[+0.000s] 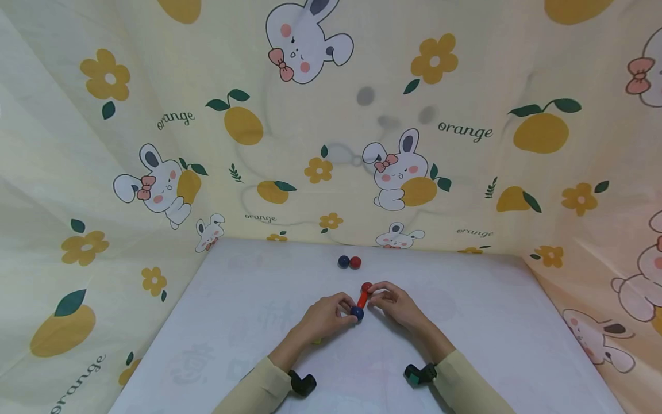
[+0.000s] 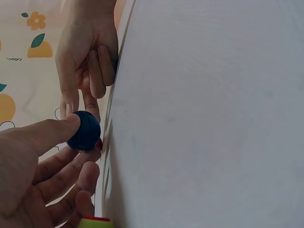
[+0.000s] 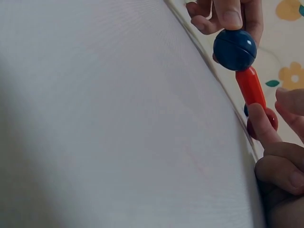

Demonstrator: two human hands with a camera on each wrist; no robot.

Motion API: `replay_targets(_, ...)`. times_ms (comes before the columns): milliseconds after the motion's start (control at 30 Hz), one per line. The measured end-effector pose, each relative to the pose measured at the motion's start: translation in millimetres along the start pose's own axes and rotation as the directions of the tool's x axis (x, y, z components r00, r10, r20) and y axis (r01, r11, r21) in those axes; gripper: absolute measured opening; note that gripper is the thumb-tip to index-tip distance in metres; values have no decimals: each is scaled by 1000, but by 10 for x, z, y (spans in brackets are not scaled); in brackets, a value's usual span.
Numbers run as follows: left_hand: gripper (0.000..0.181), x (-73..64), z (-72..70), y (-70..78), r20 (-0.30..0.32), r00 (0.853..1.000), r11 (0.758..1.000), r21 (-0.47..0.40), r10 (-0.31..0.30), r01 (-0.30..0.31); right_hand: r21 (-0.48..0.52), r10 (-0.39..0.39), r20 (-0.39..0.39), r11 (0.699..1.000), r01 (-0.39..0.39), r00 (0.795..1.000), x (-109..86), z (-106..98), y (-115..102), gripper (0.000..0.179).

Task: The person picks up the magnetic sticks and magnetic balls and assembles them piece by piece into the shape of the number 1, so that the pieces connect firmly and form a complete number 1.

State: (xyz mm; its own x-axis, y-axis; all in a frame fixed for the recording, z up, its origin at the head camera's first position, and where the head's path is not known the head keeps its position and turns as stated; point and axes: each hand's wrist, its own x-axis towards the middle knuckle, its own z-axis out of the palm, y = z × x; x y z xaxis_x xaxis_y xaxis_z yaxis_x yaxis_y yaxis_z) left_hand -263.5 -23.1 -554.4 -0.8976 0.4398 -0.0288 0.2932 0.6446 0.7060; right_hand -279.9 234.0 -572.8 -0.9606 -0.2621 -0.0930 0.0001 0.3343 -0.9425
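The left hand (image 1: 324,316) pinches a glossy, grooved blue ball (image 3: 234,50); the right hand (image 1: 399,306), fingers parted, touches its faceted red rod (image 3: 250,86).

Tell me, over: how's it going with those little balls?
Left hand pinching blue ball; right hand touching red ball. Red rod between the two. Second blue ball and second red ball lie beyond, apparently not in the way.
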Motion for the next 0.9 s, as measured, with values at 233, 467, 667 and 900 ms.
replay_targets(233,27,27,11,-18,-16,1000,1000,-24,0,0,-22,-54,42,998,55,998,-55,1,-7,29)
replay_targets(467,27,58,27,-20,-34,999,999,-34,-3,2,-47,-101,90,993,106,991,-89,16,-6,31)
replay_targets(667,27,58,28,0,-42,999,999,-34,5,-6,-79,-117,120,989,126,986,-105,24,-11,30)
replay_targets(900,26,53,23,39,-35,999,999,-53,3,-5,-96,-122,142,986,136,982,-121,28,-24,33)
